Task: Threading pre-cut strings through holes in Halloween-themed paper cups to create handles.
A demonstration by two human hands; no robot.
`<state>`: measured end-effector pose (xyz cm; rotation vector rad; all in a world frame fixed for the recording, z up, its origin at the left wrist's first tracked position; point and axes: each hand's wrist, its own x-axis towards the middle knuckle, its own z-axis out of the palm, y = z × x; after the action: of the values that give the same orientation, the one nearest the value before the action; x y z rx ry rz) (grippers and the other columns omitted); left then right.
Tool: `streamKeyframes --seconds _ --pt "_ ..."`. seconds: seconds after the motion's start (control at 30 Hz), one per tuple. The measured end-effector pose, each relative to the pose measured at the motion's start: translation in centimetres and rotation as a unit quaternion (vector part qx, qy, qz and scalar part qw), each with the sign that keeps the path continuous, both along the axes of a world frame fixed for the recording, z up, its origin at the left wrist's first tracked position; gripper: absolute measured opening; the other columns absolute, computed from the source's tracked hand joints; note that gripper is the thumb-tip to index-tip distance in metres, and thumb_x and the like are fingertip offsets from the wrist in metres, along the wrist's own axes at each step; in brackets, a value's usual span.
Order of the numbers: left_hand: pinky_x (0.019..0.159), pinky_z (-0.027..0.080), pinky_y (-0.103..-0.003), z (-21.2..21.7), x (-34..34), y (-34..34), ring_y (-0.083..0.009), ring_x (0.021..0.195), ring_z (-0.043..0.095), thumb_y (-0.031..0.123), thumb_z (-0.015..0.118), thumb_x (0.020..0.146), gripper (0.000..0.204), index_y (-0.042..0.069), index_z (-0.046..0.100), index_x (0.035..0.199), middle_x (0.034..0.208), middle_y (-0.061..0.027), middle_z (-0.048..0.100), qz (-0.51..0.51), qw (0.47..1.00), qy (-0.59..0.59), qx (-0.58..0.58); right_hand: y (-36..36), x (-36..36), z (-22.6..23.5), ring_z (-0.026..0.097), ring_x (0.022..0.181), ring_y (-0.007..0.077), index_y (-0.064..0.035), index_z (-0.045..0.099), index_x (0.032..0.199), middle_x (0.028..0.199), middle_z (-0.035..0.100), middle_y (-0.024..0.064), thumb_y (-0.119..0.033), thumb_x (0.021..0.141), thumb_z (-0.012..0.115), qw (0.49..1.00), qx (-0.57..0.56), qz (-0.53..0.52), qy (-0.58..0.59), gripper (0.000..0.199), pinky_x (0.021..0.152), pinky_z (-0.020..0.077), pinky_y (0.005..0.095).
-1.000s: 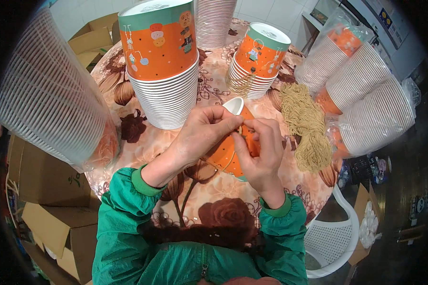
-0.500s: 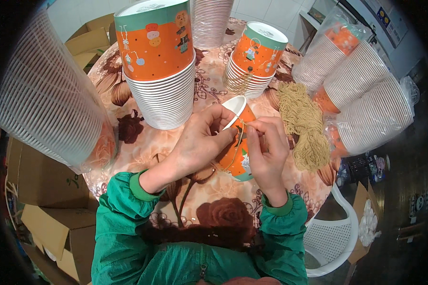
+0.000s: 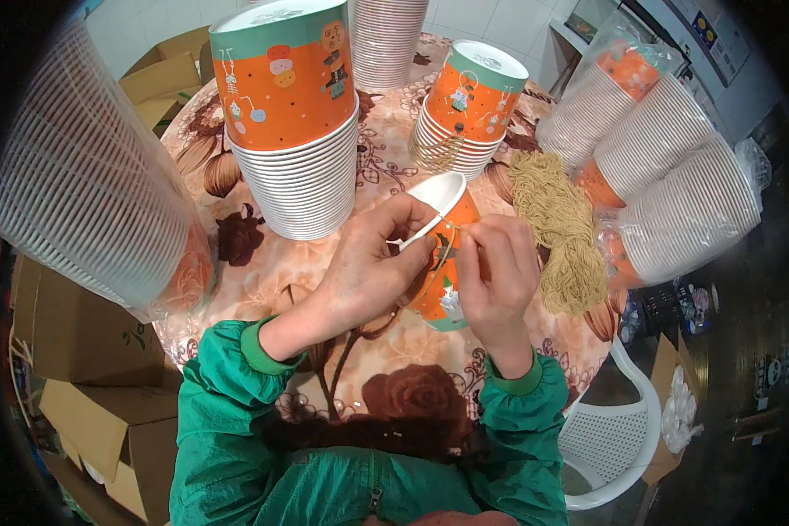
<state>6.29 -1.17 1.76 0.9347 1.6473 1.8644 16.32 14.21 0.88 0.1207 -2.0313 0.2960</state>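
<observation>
An orange paper cup (image 3: 437, 304) with cartoon figures lies tilted over the middle of the table, its white rim toward the far side. My left hand (image 3: 355, 267) is closed at the cup's rim, thumb and fingers pinching it along with a tan string (image 3: 444, 260). The string runs down across the cup's printed side. On the cup's right, my right hand (image 3: 502, 276) pinches the string between thumb and fingertips close to the rim. My hands partly hide the cup's opening and the string's ends.
A hank of tan yarn (image 3: 559, 241) lies to the right. Beyond stand a tall cup stack (image 3: 294, 188) and a shorter one (image 3: 473, 105) with string loops on it. Bagged cup stacks (image 3: 83, 175) flank both sides. Cardboard boxes (image 3: 88, 324) and a white chair (image 3: 614, 438) surround the flowered table.
The cup has tipped slightly and shifted a little right, so more of its white rim shows. My right hand has moved slightly to the right, still pinching the string.
</observation>
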Motion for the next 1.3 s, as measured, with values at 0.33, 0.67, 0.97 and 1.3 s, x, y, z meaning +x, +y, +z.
streamKeyframes --seconds 0.33,0.67,0.97,1.3 --pt "0.071 0.053 -0.021 -0.2 -0.8 0.5 -0.005 0.085 0.064 0.0 0.064 0.101 0.016 -0.001 0.062 0.117 0.096 -0.0014 0.069 0.011 0.999 0.036 0.032 -0.2 0.3 -0.2 0.064 0.088 0.0343 0.0021 0.066 0.104 0.099 0.064 0.0163 0.005 0.084 0.074 0.997 -0.073 0.003 -0.028 0.022 0.074 0.0513 0.0426" --pt "0.081 0.057 -0.024 -0.5 -2.0 0.7 -0.0091 0.093 0.068 0.003 0.061 0.103 0.024 0.0 0.055 0.126 0.108 -0.0066 0.071 0.024 0.96 -0.204 0.188 -2.2 0.8 -0.4 0.061 0.105 0.0335 -0.0025 0.067 0.119 0.117 0.062 0.0142 -0.022 0.078 0.085 0.992 0.068 -0.092 -0.044 0.048 0.091 0.0469 0.0497" --pt "0.103 0.06 -0.039 -1.1 -3.6 0.4 -0.0244 0.114 0.071 0.009 0.055 0.105 0.029 -0.008 0.057 0.129 0.124 -0.0198 0.069 -0.091 0.888 -0.382 0.239 1.5 0.9 0.7 0.056 0.118 0.0375 0.0013 0.058 0.133 0.135 0.056 0.0194 -0.017 0.089 0.075 0.995 -0.018 -0.097 -0.015 0.05 0.104 0.0431 0.0493" --pt "0.111 0.054 -0.047 -4.0 -7.1 1.2 -0.0354 0.123 0.066 0.008 0.038 0.108 0.037 -0.012 0.052 0.136 0.133 -0.0273 0.064 -0.108 0.793 -0.545 0.249 3.6 1.4 -0.2 0.058 0.12 0.0293 0.0042 0.056 0.131 0.126 0.059 0.0173 -0.026 0.108 0.053 0.972 -0.229 0.028 -0.047 0.038 0.103 0.0458 0.0406"
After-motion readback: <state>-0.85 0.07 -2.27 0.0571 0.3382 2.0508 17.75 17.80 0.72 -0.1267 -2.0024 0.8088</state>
